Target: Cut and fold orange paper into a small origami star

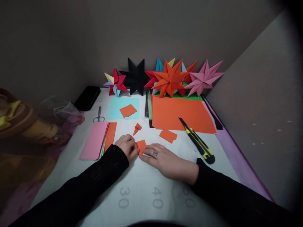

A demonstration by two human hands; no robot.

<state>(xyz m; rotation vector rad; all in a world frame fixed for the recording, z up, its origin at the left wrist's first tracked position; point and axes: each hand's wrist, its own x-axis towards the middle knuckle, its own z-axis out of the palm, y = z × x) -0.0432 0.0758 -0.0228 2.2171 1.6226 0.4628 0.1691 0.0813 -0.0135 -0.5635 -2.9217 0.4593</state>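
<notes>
Dim grey walls enclose a white work surface printed with large numbers, 30 and 40 plainest among them. Black sleeves reach in from both lower corners. Near the middle, a small orange paper piece lies between the two hands, which both touch it. The left hand is curled at its left edge, fingertips bunched; whether they pinch it or only press, I cannot tell. The right hand stretches its fingers onto the right side; again, I cannot tell whether they grip the paper.

Left of the hands sits a stack of pink folded paper, orange paper showing along its right side. A yellow-and-black box cutter slants at the right, its tip over a large orange sheet topping a pile. Just beyond the hands are a folded orange point and a notched orange rectangle.

Farther off, small scissors lie beside a light blue sheet bearing another orange piece; a black phone rests beyond. Folded paper stars line the back: multicoloured, black, orange and pink.
</notes>
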